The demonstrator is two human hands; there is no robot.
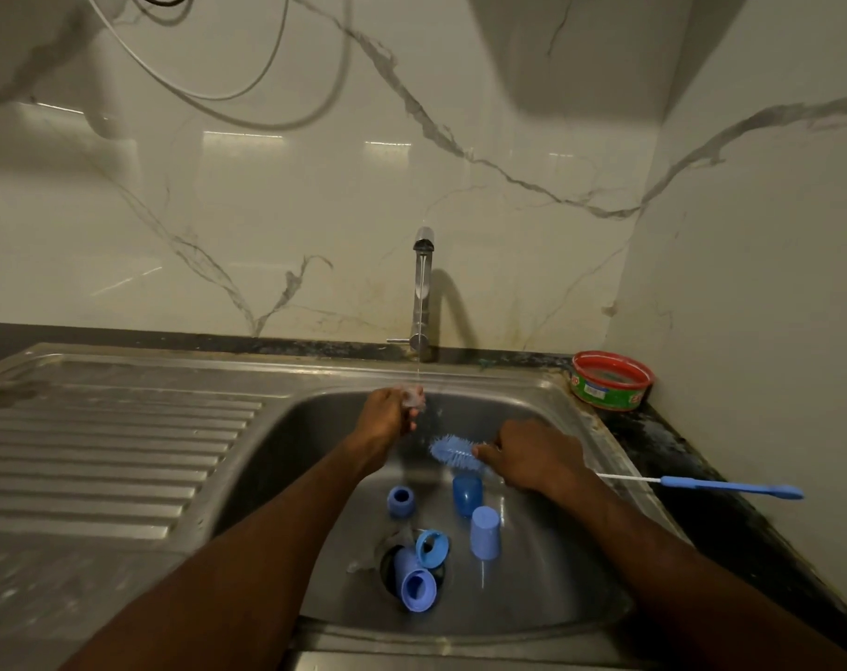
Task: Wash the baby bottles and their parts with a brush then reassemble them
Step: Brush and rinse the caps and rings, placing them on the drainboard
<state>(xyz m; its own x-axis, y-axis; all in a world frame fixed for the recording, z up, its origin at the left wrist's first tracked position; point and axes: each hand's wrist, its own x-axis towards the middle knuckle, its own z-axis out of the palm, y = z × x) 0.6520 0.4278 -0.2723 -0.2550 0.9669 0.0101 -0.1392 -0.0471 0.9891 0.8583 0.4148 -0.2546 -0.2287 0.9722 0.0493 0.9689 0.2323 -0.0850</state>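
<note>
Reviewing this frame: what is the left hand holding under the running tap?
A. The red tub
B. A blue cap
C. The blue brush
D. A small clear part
D: the left hand grips a small clear part in the water stream from the tap, while the right hand holds the blue brush.

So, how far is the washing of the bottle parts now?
Nothing looks finished yet. In hand: the left hand holds a small clear part under the running tap, and the right hand grips the brush. Left: five blue parts lie in the sink, none assembled, so the rest of the washing and all reassembly remain.
</note>
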